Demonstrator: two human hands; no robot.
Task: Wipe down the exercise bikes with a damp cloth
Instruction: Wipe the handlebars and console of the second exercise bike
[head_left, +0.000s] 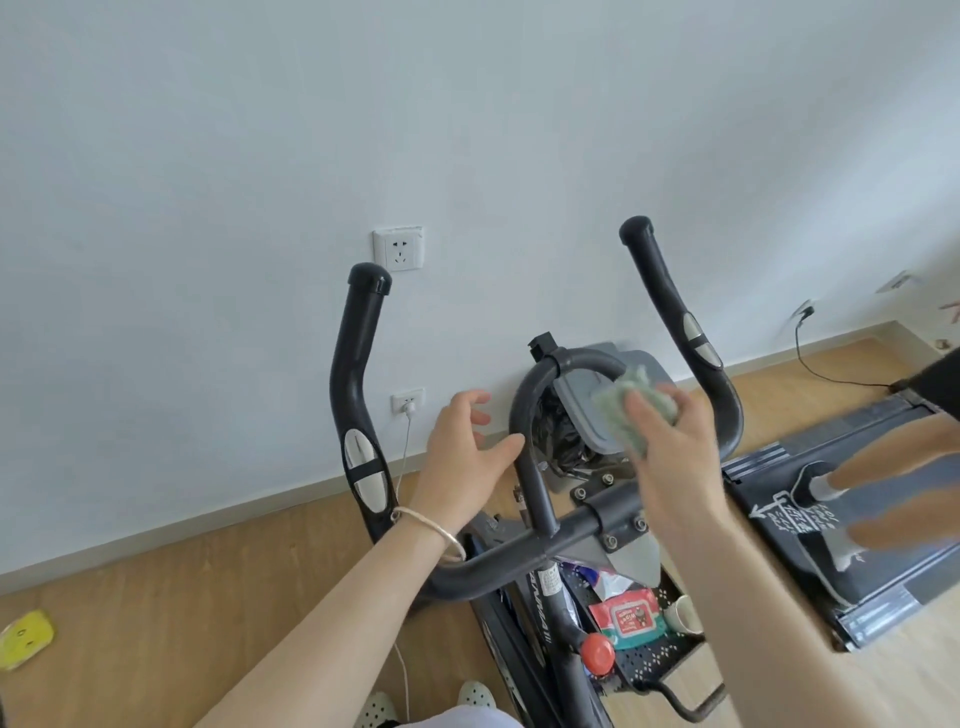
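A black exercise bike (540, 551) stands in front of me with its handlebars facing a white wall. Its left grip (358, 364) and right grip (670, 312) rise upward, and a curved centre loop (524, 405) arches between them. My left hand (462, 457) hovers with fingers apart just left of that loop, the thumb close to the bar, holding nothing. My right hand (670, 457) is shut on a crumpled pale green cloth (623, 410), held against the grey console (592, 410) inside the loop. A thin bracelet circles my left wrist.
A basket (654, 660) below the handlebars holds a red wipes pack (631, 618) and a cup. A treadmill (841, 519) lies at right, with another person's legs on it. Wall sockets (398, 248) and a white charging cable (402, 467) are behind the left grip. A yellow object (26, 636) lies on the wooden floor.
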